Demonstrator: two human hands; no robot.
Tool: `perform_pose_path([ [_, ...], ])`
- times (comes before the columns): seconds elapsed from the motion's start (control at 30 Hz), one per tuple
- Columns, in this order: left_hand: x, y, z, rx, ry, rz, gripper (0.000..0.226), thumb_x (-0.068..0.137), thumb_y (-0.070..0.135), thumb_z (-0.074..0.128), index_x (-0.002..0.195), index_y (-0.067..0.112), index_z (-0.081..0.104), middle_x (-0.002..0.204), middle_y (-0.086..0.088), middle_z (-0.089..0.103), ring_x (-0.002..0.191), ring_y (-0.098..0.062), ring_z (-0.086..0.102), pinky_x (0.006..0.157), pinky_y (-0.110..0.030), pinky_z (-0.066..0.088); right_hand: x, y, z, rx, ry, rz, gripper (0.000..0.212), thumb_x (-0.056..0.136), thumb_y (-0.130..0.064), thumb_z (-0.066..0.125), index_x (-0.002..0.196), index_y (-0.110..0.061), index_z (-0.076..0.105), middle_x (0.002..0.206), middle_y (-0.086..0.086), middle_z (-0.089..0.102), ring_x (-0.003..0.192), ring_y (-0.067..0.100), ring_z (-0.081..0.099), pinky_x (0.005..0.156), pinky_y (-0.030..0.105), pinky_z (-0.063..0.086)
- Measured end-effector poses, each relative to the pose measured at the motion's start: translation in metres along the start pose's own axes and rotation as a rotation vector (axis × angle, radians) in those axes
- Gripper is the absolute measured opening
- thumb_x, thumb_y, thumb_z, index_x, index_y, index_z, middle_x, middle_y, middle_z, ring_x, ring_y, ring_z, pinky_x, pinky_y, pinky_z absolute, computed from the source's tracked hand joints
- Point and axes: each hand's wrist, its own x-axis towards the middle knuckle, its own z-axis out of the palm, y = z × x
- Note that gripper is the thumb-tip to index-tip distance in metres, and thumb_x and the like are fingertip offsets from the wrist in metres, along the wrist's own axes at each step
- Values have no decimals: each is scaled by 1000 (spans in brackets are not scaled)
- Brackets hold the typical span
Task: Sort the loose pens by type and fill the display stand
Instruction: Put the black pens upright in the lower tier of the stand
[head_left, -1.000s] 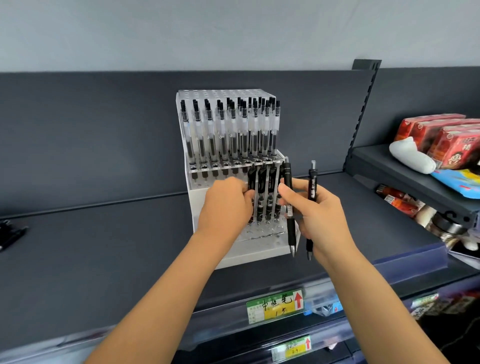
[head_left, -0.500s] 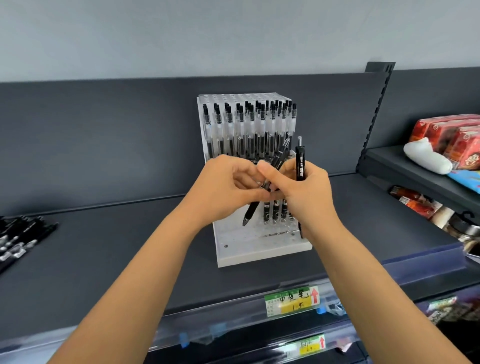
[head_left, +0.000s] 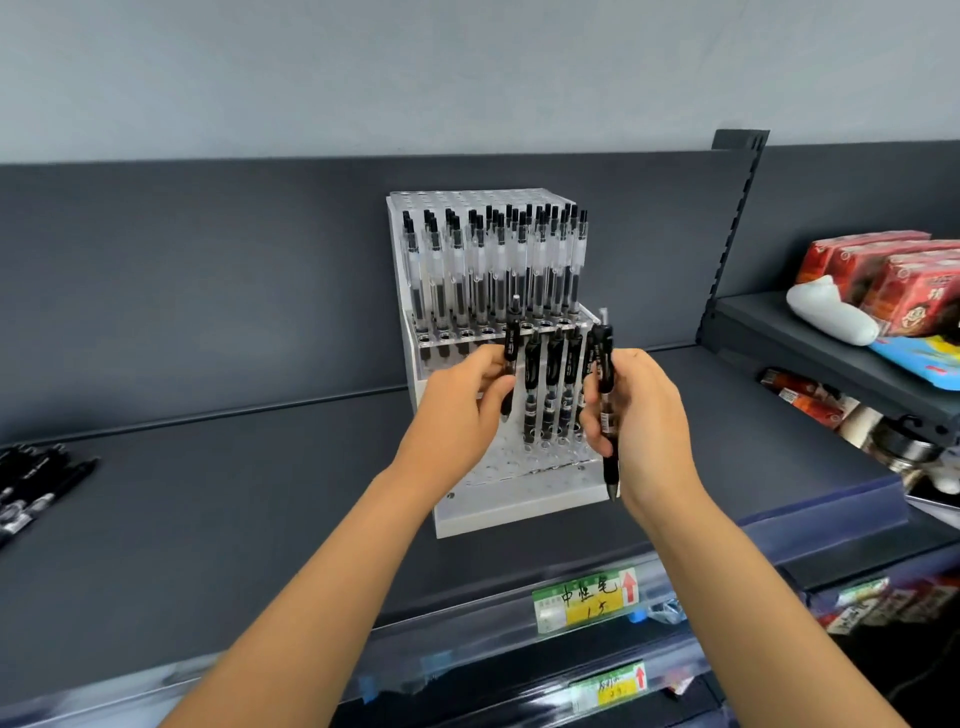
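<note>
A clear acrylic display stand (head_left: 519, 506) sits mid-shelf. Its upper tier holds several clear-barrelled pens (head_left: 498, 270); its lower tier holds three black pens (head_left: 553, 379) at the right. My left hand (head_left: 460, 410) grips one black pen (head_left: 511, 343) upright, just left of those three, over the lower tier. My right hand (head_left: 641, 415) holds another black pen (head_left: 605, 395) upright at the stand's right edge, tip pointing down. A pile of loose black pens (head_left: 36, 483) lies at the far left of the shelf.
The dark grey shelf (head_left: 234, 493) has a back panel behind the stand. A side shelf (head_left: 841, 358) at the right carries red boxes (head_left: 893, 280) and a white packet (head_left: 831, 312). Price labels (head_left: 584, 597) hang on the front rail below.
My hands, which met in front of the stand passing a pen, have parted. The left hand now holds one black pen upright over the lower tier; the right keeps the other.
</note>
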Motion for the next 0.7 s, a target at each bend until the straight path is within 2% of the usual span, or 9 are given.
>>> perform_pose_path([
  [0.07, 2, 0, 1, 0, 18, 13, 18, 97, 11, 54, 112, 4, 61, 101, 4, 60, 94, -5, 58, 77, 3, 41, -2, 5, -4, -36, 16, -53, 14, 96, -12, 42, 84, -10, 47, 67, 2, 51, 51, 15, 38, 42, 22, 31],
  [0.2, 1, -2, 8, 5, 21, 9, 15, 95, 11, 57, 108, 6, 62, 101, -1, 59, 91, -10, 59, 78, -2, 44, -5, 8, -7, -47, 32, -120, 15, 96, -7, 45, 87, -9, 57, 73, 4, 55, 56, 14, 44, 49, 23, 37],
  [0.27, -1, -7, 10, 31, -4, -18, 13, 95, 12, 57, 105, 6, 62, 101, -4, 62, 91, -12, 59, 79, -9, 47, -7, 8, -10, -45, 36, -135, 21, 91, 2, 44, 86, -10, 61, 72, 3, 55, 58, 14, 44, 50, 23, 38],
  [0.33, -1, -11, 12, 119, -59, -62, 10, 96, 15, 56, 98, 6, 60, 101, -7, 65, 92, -17, 61, 80, -23, 51, -8, 8, -11, -72, 42, -148, 25, 87, 7, 46, 86, -11, 63, 71, 1, 54, 59, 14, 43, 51, 21, 39],
  [0.47, -1, -12, 19, 240, -132, -93, 11, 98, 13, 52, 87, 11, 51, 99, -10, 66, 89, -22, 60, 75, -27, 47, -9, 12, -11, -88, 51, -185, 22, 91, 2, 55, 93, -17, 66, 76, 2, 62, 61, 10, 52, 54, 18, 44],
  [0.57, 0, -8, 19, 252, -128, -94, 9, 97, 13, 53, 94, 6, 58, 96, -8, 66, 88, -21, 61, 76, -27, 49, -8, 16, -12, -80, 50, -201, 19, 92, -5, 59, 94, -22, 67, 81, -1, 69, 67, 8, 62, 62, 18, 51],
  [0.7, 3, 1, 20, 148, -68, -193, 12, 91, 19, 63, 97, 8, 64, 82, 0, 64, 81, -15, 62, 78, -26, 52, -6, 20, -13, -81, 69, -238, 18, 90, -8, 63, 94, -24, 70, 77, -9, 70, 74, 7, 64, 72, 23, 56],
])
